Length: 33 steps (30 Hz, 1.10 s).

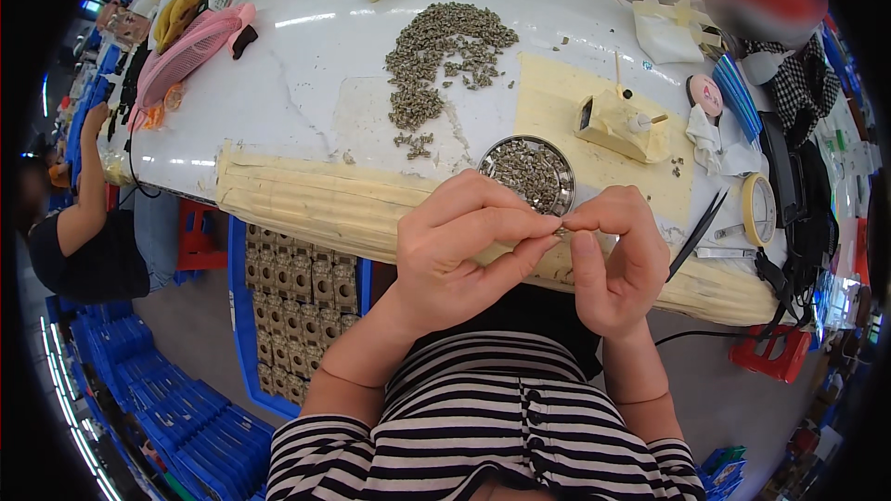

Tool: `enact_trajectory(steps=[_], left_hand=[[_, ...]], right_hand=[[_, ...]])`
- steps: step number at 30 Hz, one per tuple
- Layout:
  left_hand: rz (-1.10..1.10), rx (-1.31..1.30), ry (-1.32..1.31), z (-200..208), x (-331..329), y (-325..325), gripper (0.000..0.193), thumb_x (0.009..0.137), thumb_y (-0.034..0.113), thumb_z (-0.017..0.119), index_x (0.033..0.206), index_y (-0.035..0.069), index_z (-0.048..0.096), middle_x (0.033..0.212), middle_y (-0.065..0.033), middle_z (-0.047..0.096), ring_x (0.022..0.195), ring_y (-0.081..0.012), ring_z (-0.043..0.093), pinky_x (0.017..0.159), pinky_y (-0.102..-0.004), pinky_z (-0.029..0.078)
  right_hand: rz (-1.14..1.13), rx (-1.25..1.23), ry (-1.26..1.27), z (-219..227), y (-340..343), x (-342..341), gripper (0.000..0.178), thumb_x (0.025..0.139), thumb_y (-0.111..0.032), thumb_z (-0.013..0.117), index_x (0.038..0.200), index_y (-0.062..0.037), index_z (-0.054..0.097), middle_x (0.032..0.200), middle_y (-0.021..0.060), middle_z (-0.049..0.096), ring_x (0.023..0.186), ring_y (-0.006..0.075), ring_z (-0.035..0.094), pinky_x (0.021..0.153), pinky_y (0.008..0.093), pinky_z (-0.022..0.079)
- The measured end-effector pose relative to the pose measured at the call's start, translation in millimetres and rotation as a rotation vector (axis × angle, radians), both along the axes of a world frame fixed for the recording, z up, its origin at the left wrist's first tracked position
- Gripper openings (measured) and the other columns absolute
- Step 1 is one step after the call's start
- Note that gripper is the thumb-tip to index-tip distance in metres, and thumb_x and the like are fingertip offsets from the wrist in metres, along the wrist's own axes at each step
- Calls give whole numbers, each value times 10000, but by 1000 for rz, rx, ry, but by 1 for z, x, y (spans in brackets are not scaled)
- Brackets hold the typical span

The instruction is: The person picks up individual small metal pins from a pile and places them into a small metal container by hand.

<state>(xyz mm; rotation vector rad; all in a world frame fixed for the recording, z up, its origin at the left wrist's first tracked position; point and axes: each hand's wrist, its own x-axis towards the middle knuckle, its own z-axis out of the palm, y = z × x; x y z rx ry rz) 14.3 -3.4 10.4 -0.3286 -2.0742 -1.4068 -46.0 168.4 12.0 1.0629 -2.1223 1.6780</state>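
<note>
My left hand (pixel 469 246) and my right hand (pixel 614 260) meet fingertip to fingertip over the table's front edge. Thumb and forefinger of the left pinch a tiny metal part (pixel 561 231), mostly hidden by the fingers. The right forefinger and thumb close in on the same spot; whether they grip it too is hard to make out. Just beyond the fingers stands a round metal dish (pixel 568 160) filled with small metal parts (pixel 524 167). Farther off, a heap of similar small metal parts (pixel 436 56) is spread on the white tabletop.
Right of the dish sits a tape-wrapped block (pixel 620 130) with thin sticks. Black tweezers (pixel 698 234) and a tape roll (pixel 759 210) lie at the right. A blue crate (pixel 238 315) of metal blocks stands below the padded table edge (pixel 316 195). Another person (pixel 88 241) is at the left.
</note>
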Motion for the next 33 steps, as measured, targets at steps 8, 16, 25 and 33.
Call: enact_trajectory(steps=[8,16,25,33], left_hand=[[56,25,19,0,-2,1,243,712,-47,816,934,41,774,844,-56,693,753,-186,646,638,-293,502],[59,22,35,0,-3,2,244,711,-53,814,933,39,773,842,-56,691,757,-188,646,637,-290,501],[39,-57,43,2,0,0,278,698,-66,812,955,26,763,868,-69,696,789,-191,652,685,-281,510],[54,-62,59,2,-1,1,278,691,-70,809,947,27,761,867,-63,700,784,-188,651,678,-282,507]], right_hand=[[-7,22,127,1,0,-2,131,779,7,737,907,-12,716,819,99,682,711,239,594,642,329,456],[2,16,92,1,0,-2,113,801,0,720,915,-2,719,826,102,684,717,242,592,653,327,455],[89,51,-51,3,2,-4,63,840,-23,702,900,-2,705,843,107,683,745,245,596,679,319,464],[42,20,-32,2,1,-3,113,794,1,734,903,-5,705,839,106,683,745,241,600,678,317,465]])
